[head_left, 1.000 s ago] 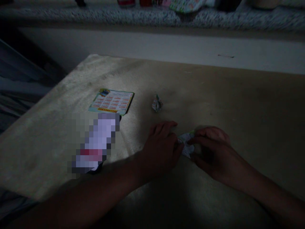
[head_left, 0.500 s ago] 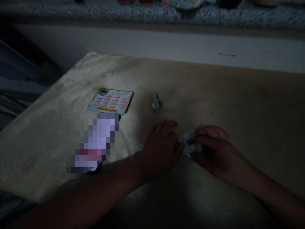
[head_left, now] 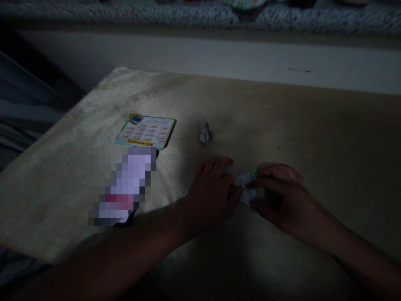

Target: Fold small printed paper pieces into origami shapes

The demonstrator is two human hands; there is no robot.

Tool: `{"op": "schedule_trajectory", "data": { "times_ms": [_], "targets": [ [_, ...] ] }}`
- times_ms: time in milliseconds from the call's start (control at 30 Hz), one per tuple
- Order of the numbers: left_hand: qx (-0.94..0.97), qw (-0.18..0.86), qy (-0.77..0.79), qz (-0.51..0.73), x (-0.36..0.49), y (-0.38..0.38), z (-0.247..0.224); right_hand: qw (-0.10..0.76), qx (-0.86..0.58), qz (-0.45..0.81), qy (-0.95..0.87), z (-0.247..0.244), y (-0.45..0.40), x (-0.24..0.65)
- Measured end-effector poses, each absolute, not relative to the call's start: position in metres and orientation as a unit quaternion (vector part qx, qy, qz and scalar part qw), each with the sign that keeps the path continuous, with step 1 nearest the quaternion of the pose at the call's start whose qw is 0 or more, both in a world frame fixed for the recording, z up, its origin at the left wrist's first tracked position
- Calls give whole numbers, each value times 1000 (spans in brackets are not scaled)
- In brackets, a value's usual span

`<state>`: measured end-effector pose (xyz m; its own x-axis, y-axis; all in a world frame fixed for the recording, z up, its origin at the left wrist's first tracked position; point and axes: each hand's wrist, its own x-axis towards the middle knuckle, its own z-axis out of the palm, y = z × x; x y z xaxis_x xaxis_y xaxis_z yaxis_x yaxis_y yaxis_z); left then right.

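A small folded piece of printed paper (head_left: 248,195) lies on the table between my hands, white with a green edge at its top. My left hand (head_left: 213,194) is closed at its left side, thumb and index finger pressed on the paper. From the right, my right hand (head_left: 282,194) pinches the paper's other side, with fingertips on its face and edge. Farther off, a small folded paper shape (head_left: 207,134) with a pointed top stands on the table. Dim light hides the exact folds under my fingers.
On the left lies a printed calendar card (head_left: 146,131), and nearer me a phone (head_left: 127,184) with its screen blurred out. The pale table (head_left: 328,138) ends at a white wall (head_left: 200,54). Above runs a speckled stone ledge (head_left: 125,14) bearing several objects.
Both hands keep nearly the same hold on the paper. The whole view has shifted very slightly; nothing on the table has visibly moved.
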<state>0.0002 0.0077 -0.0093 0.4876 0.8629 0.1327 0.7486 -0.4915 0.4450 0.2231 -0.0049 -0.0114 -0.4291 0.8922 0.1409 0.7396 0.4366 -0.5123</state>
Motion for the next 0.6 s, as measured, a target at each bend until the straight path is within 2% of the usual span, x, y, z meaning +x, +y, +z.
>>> {"op": "schedule_trajectory", "data": {
  "times_ms": [600],
  "targets": [
    [849,156,476,168,1,6,-10,204,-498,185,-822,-8,-6,221]
  ]
}}
